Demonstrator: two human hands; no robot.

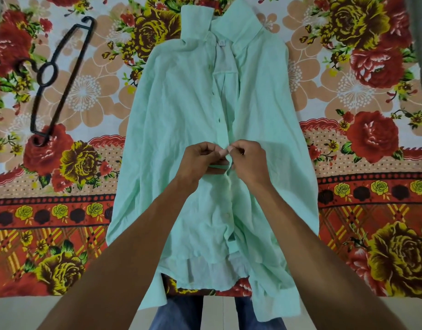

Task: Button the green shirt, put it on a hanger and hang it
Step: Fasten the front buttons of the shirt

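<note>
The green shirt point(188, 110) lies flat, front up, on a flowered bedsheet point(362, 96), its collar at the far end beyond the hands and its hem hanging over the near edge below the forearms. Both hands meet at the front placket about midway down the shirt. The left hand point(201, 159) curls its fingers round the placket edge on its side, and the right hand point(248, 158) pinches the opposite edge, the fingertips of the two nearly touching. Beyond the hands the front lies open up to the collar; nearer than the hands the two edges overlap. A black hanger point(54, 84) lies on the sheet well off to the left of the left hand, apart from the shirt.
</note>
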